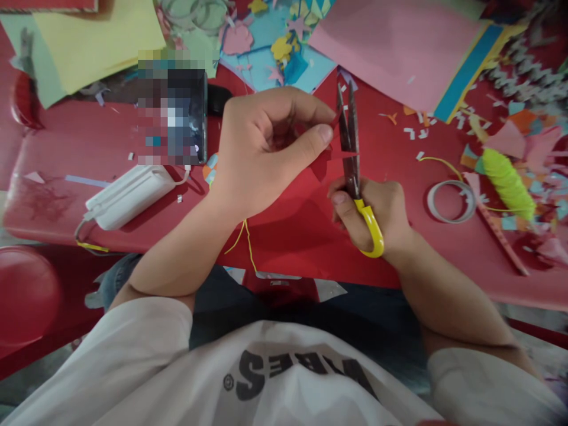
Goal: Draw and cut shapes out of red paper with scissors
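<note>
My left hand point(257, 148) is raised over the table, thumb and fingers pinched on a small piece of red paper point(320, 167). Much of that piece is hidden by the fingers or blends into the red behind it. My right hand point(386, 207) grips a pair of scissors point(351, 148) with yellow handles, blades pointing away from me and slightly apart. A thin pointed part of the red paper reaches across the blades, just right of my left thumb. Below both hands, a larger red sheet point(293, 236) lies at the table's near edge.
A phone point(199, 118), partly blurred out, and a white power bank point(131, 198) sit at left. Coloured sheets point(394, 47) and paper cutouts point(281, 47) cover the back. At right are a tape roll point(451, 220), neon yellow yarn point(508, 183) and paper scraps.
</note>
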Available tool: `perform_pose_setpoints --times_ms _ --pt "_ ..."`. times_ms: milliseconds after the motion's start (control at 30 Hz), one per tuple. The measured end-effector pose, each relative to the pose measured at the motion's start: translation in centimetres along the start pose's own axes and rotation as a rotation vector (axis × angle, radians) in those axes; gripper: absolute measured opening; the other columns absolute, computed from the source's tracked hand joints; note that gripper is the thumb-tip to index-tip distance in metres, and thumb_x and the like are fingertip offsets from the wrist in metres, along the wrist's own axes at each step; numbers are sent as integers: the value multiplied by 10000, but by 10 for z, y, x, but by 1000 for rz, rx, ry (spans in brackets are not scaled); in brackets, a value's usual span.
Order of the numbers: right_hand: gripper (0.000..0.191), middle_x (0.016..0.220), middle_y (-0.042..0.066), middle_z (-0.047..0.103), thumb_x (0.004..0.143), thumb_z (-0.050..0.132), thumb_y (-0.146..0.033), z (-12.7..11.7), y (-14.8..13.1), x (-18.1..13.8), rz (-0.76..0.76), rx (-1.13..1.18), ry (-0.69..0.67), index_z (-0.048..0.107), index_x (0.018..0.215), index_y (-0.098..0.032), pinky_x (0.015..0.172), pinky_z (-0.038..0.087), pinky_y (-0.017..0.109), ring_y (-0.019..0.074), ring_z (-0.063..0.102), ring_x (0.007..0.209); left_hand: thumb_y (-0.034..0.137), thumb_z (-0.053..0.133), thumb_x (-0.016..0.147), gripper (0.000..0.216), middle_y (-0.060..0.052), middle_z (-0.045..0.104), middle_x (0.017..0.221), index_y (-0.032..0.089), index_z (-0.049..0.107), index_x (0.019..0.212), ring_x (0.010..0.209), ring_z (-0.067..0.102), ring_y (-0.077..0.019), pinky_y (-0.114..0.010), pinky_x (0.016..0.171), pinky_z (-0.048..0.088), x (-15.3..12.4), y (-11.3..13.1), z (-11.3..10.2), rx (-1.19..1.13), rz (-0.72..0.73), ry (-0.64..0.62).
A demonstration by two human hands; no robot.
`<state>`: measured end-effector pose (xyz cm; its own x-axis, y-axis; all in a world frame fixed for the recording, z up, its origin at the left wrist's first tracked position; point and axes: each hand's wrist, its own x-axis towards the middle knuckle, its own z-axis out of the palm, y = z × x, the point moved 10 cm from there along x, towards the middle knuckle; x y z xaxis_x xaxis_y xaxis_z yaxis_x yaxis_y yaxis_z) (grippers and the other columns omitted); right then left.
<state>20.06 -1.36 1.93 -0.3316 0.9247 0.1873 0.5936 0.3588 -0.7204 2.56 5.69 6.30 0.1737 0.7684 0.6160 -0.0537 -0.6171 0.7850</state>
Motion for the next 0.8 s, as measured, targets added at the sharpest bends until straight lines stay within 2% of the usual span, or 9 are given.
perform_pose_setpoints --times_ms 167,267,400,667,800 --pt "275 629 -19 678 1120 564 -431 -1 -3 0 -25 -46 4 673 978 -222 553 444 287 162 654 506 362 860 983 109 -20 751 823 254 843 973 666 634 -140 -280 518 443 1 -3 1 -24 10 -19" --pt "279 633 -17 683 1120 563 -438 -1 -4 0 -33 -75 9 673 975 -227 561 444 291 166 655 509 405 847 1004 222 -20 714 792 214 794 901 675 658 -144 -275 543 459 2 -4 1 7 -23 -14" --pt "262 634 -19 683 1108 567 -420 0 -4 0 -51 -107 11 673 962 -229 563 435 293 165 649 514 495 876 976 343 -17 672 764 218 748 820 642 605 -134 -287 545 417 2 -8 2 17 -63 -31" --pt "249 619 -23 663 1103 563 -380 1 -9 1 -94 -96 -4 651 932 -221 543 404 286 149 623 497 330 887 937 218 -27 690 753 221 755 802 645 601 -146 -296 538 419 3 -10 5 -38 -75 -84" --pt "251 616 -24 656 1107 562 -384 2 -8 0 -89 -81 -13 637 924 -229 542 399 290 149 620 496 349 891 932 245 -23 688 748 225 745 781 640 592 -141 -299 533 420 3 -9 4 -24 -93 -72"
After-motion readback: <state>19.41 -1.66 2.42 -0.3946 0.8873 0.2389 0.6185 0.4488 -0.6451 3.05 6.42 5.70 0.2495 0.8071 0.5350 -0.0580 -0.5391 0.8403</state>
